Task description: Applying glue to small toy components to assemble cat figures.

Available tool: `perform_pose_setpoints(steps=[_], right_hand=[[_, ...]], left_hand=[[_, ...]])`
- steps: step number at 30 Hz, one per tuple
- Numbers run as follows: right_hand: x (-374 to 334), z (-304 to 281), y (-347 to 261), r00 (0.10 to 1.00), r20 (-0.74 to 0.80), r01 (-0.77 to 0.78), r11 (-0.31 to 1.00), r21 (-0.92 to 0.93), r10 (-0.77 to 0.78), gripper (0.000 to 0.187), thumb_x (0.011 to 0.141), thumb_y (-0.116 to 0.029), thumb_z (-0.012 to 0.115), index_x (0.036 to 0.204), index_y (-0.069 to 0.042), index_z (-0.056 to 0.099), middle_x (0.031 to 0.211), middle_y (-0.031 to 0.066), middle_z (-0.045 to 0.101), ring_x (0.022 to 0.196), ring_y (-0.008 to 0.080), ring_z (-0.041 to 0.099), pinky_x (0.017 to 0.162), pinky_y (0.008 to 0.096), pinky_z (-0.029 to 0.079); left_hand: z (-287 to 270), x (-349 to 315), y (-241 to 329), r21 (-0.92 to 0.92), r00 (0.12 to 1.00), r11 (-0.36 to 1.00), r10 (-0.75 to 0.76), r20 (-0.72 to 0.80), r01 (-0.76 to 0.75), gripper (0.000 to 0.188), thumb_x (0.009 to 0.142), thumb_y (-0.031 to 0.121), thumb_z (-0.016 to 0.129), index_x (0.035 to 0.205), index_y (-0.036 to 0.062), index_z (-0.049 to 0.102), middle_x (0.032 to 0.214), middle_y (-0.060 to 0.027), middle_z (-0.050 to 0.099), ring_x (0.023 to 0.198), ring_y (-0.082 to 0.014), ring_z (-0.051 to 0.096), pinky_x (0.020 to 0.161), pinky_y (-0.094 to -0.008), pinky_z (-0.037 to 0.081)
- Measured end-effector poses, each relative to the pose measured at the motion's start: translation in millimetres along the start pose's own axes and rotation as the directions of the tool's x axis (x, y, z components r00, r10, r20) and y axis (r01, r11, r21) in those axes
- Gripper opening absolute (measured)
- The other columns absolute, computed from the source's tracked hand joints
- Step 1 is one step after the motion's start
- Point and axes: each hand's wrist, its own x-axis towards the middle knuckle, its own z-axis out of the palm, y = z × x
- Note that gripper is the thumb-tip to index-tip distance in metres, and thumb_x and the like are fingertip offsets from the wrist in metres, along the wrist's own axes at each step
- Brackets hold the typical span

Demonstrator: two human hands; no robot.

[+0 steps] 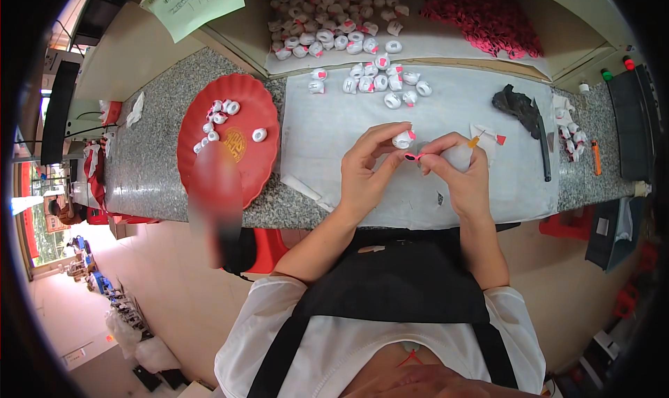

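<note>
Over the white sheet [313,140], my left hand [368,175] is closed on a small white rounded piece with pink marks [403,141], held between its fingers. Just below it, a small pink piece with a dark middle [412,157] sits between both hands' fingertips. Thumb and forefinger of my right hand [465,185] pinch at that pink piece's right side. Tucked in the same hand is a translucent squeeze bottle [458,157] with an orange needle tip [474,142] pointing up and right. The fingers partly hide both small pieces.
Several similar white pieces [381,82] stand at the sheet's back, below a shelf piled with more, beside a pink heap [484,18]. A red scalloped plate [191,119] is left, partly covered by a blurred shape. Right are a black-wrapped tool [546,147] and an orange pen-like stick [596,157].
</note>
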Motion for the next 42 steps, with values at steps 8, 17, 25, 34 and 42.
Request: perform_pose_setpoints(steps=[8, 17, 25, 34, 42], right_hand=[[-2, 2, 7, 0.999, -0.046, -0.016, 1.000, -0.008, 0.015, 0.008, 0.069, -0.001, 0.057, 0.074, 0.001, 0.050, 0.065, 0.0062, 0.052, 0.057, 0.0105, 0.049, 0.053, 0.0217, 0.040], [-3, 4, 14, 0.997, -0.054, 0.051, 0.995, -0.085, -0.056, 0.017, 0.068, 0.000, 0.058, 0.080, -0.002, 0.047, 0.067, 0.0049, 0.050, 0.055, 0.0097, 0.047, 0.049, 0.0207, 0.039], [-3, 5, 8, 0.999, 0.032, -0.043, 0.995, 0.091, 0.041, 0.026, 0.068, -0.001, 0.057, 0.092, -0.001, 0.046, 0.067, 0.0048, 0.049, 0.053, 0.0105, 0.046, 0.045, 0.0212, 0.038], [-4, 3, 11, 0.994, 0.110, -0.033, 0.988, 0.153, 0.016, 0.025, 0.067, 0.000, 0.059, 0.091, 0.001, 0.052, 0.068, 0.0039, 0.050, 0.058, 0.0081, 0.047, 0.048, 0.0191, 0.040], [-7, -3, 13, 0.989, 0.136, 0.039, 0.993, 0.107, -0.054, 0.025, 0.062, 0.002, 0.063, 0.085, 0.004, 0.051, 0.075, 0.0100, 0.054, 0.058, 0.0134, 0.052, 0.048, 0.0224, 0.042]], left_hand=[[2, -7, 0, 0.188, 0.990, 0.972, 0.132, 0.050, -0.139, 0.033, 0.069, -0.010, 0.051, 0.100, -0.0002, 0.049, 0.102, -0.0111, 0.049, 0.089, -0.0151, 0.049, 0.072, -0.0230, 0.042], [-1, -5, 5, -0.113, 0.998, 0.993, 0.022, 0.058, -0.015, 0.027, 0.072, -0.001, 0.053, 0.098, -0.0038, 0.048, 0.102, -0.0157, 0.050, 0.088, -0.0155, 0.050, 0.076, -0.0258, 0.041], [-3, -9, 3, -0.127, 0.994, 0.992, -0.007, 0.112, 0.021, 0.027, 0.071, -0.002, 0.054, 0.098, -0.0025, 0.050, 0.098, -0.0114, 0.052, 0.092, -0.0174, 0.050, 0.081, -0.0287, 0.039], [-4, -12, 4, -0.117, 0.991, 0.992, -0.029, 0.132, 0.045, 0.025, 0.072, -0.001, 0.054, 0.096, -0.0015, 0.051, 0.094, -0.0100, 0.054, 0.089, -0.0166, 0.050, 0.078, -0.0274, 0.039], [-6, -11, 1, -0.131, 0.981, 0.991, 0.044, 0.187, -0.020, 0.022, 0.070, 0.002, 0.056, 0.092, -0.0007, 0.054, 0.091, -0.0116, 0.056, 0.087, -0.0191, 0.052, 0.077, -0.0293, 0.039]])
